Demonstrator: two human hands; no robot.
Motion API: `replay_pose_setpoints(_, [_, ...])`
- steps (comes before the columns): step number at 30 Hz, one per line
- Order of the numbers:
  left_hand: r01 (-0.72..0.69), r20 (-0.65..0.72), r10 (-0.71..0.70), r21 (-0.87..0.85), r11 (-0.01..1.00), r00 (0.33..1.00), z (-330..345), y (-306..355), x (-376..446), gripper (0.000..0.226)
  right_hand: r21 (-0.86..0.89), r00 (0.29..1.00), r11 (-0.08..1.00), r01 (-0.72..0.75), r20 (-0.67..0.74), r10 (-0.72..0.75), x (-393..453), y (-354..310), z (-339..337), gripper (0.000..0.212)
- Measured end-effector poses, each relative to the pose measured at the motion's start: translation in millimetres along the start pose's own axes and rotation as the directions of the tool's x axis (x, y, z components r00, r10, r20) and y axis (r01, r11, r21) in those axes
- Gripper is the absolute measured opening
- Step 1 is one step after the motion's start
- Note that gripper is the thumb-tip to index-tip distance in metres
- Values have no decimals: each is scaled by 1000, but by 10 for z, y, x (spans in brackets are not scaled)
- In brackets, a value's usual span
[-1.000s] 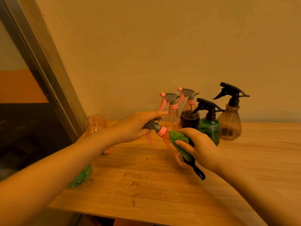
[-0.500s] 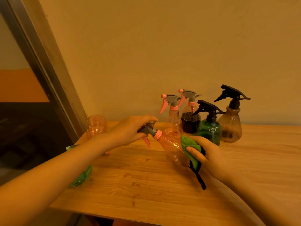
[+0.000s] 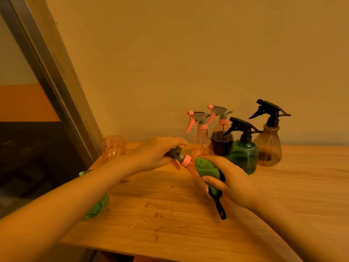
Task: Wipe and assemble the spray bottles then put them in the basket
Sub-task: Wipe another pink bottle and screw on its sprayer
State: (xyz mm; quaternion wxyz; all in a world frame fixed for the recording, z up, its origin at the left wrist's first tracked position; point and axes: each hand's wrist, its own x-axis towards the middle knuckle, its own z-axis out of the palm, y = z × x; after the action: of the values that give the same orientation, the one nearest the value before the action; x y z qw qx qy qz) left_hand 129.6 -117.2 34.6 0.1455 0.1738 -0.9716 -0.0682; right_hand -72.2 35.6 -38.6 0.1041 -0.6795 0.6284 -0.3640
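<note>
Cloth [image 3: 206,170] nearer sprayer collar [image 3: 186,160]

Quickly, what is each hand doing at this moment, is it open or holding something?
Left hand: grips the grey sprayer head of the tilted orange bottle.
Right hand: fingers curled round the green cloth, pressing it on that bottle.

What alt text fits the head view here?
A person's left hand grips the grey trigger head of a tilted orange plastic spray bottle while the right hand presses a green cloth against it, above a wooden table. Four assembled spray bottles stand behind.
</note>
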Motion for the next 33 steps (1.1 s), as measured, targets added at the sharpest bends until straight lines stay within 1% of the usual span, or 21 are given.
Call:
replay_pose_setpoints(2, [100,15,-99,-53,994,995,11,-54,-24,44,23,1000,1000,13,-18,-12,-69,27,-2,49])
replay_pose_setpoints(4, [183,14,-184,-156,971,983,29,-97,-30,33,38,999,999,13,-45,-11,-116,53,-2,47])
replay_pose_setpoints(6, [251,22,-254,-246,936,967,42,-110,-21,26,36,998,999,11,-61,-9,-141,68,1,48])
replay_pose_setpoints(7, [277,32,-279,-263,924,960,46,-111,-13,25,33,998,999,11,-67,-9,-147,68,3,48])
replay_pose_setpoints(12, [345,92,-333,-300,889,938,-23,-74,8,28,30,996,999,13,-90,-10,-169,86,28,50])
replay_pose_setpoints(16, [382,141,-356,-280,881,924,-55,28,-3,42,36,994,999,-7,-106,11,-170,107,57,52])
replay_pose_setpoints(18, [381,91,-372,-296,876,924,-30,67,-3,43,18,994,1000,-12,-110,14,-139,87,50,53])
replay_pose_setpoints(21, [341,-31,-367,-308,888,930,6,119,11,34,-28,996,1000,-3,-85,1,-50,20,37,51])
replay_pose_setpoints(25, [277,-137,-332,-313,908,933,32,194,31,25,-59,998,998,13,-57,-16,58,-51,67,54])
replay_pose_setpoints(29, [249,-184,-319,-322,913,930,58,169,-11,24,-54,997,998,19,-70,-23,0,-17,73,55])
replay_pose_setpoints(33, [234,-210,-315,-337,912,926,98,167,-72,25,30,995,999,13,-100,-10,-150,65,36,51])
